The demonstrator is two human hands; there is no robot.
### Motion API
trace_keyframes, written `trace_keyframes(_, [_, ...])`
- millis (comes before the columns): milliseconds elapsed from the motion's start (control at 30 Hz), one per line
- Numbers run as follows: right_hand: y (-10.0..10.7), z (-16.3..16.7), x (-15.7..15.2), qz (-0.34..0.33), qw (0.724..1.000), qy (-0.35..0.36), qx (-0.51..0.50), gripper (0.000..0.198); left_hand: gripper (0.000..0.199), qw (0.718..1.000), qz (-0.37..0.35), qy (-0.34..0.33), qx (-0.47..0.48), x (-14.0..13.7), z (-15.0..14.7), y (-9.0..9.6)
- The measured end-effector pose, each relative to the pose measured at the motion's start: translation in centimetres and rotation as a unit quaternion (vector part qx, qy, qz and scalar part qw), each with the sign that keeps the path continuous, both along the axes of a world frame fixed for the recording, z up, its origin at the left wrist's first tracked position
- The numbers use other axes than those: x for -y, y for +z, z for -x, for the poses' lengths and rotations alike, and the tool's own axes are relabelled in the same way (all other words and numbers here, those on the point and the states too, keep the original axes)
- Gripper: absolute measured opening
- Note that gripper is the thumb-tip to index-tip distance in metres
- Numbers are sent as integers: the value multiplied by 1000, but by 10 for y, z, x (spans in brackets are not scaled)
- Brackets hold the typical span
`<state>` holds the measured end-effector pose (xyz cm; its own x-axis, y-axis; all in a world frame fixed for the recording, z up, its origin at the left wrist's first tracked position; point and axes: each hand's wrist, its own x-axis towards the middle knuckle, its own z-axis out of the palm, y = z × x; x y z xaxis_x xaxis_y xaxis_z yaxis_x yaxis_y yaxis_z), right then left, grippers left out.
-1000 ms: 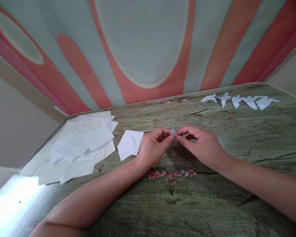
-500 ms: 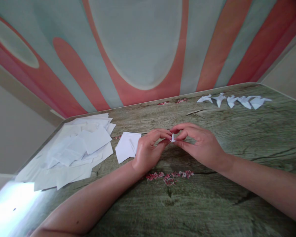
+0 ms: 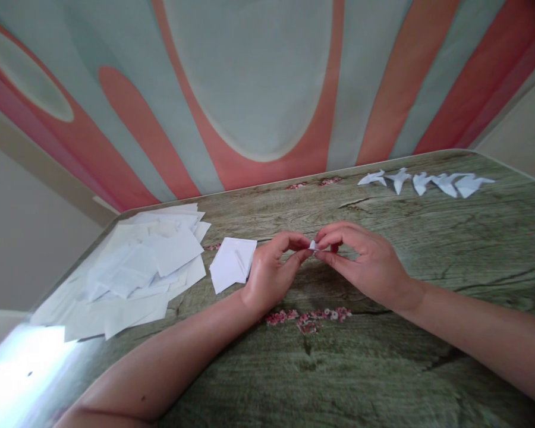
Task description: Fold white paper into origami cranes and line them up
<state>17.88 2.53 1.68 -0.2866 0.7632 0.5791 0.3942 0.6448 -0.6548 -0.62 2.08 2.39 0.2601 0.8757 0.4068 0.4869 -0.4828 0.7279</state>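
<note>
A small folded white paper piece (image 3: 312,245) is held just above the middle of the table, between the fingertips of both hands. My left hand (image 3: 276,267) pinches its left side with thumb and fingers. From the other side, my right hand (image 3: 365,260) pinches it between thumb and forefinger. Most of the paper is covered by the fingers, so its full shape cannot be made out. Close to my left wrist lies a small stack of white paper sheets (image 3: 230,264), partly hidden behind that hand.
A large, loose pile of white paper (image 3: 134,273) spreads over the left of the wood-grain table (image 3: 383,368). Several folded paper birds (image 3: 421,182) stand in a row at the back right. A patterned wall panel (image 3: 254,77) rises behind the table's far edge.
The fingers of my right hand have shifted slightly on the folded paper, and its visible part looks rounder and less pointed. The whole view has moved a little.
</note>
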Motion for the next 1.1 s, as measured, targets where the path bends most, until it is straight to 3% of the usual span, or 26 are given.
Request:
trace_keyframes(367, [1,2,-2,96,995,19,-30,8,12,996,83,-3,28,-2,1,-1])
trace_keyframes(533, [0,1,-4,218,974,15,-63,22,14,992,116,-15,56,-6,0,-4])
trace_keyframes(667, [-2,-2,-8,302,952,44,-26,23,15,983,159,-17,90,-7,-2,-6])
trace_keyframes(900, [-1,-2,-9,318,947,27,-19,28,19,964,225,-38,135,-8,-2,-9])
trace_keyframes(1100, [-1,-1,-8,305,952,22,-8,24,23,961,258,-66,78,-9,-1,-7])
